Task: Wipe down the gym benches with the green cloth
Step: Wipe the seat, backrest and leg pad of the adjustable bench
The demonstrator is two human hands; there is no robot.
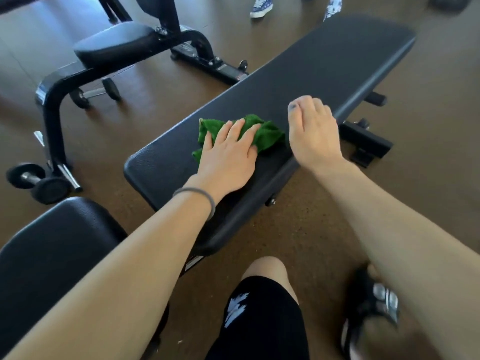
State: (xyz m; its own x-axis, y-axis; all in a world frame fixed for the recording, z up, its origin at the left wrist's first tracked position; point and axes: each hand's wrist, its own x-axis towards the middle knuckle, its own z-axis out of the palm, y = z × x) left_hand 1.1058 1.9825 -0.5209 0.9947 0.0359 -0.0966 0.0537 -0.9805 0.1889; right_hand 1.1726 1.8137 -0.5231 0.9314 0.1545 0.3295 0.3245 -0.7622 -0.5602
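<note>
A long flat black bench (306, 74) runs from the near centre to the far right. The crumpled green cloth (267, 135) lies on its near half. My left hand (228, 152) presses on the cloth with its fingers laid fairly flat over it. My right hand (314, 131) sits at the bench's right edge, just right of the cloth, with the fingers curled down over the edge and the thumb pointing forward on the pad.
A second black pad (52, 250) is at the near left. An adjustable bench with a black frame (114, 45) stands at the far left. Dumbbells (39, 183) lie on the brown floor. Another person's shoes (261, 6) show at the top. My knee and sandalled foot are below.
</note>
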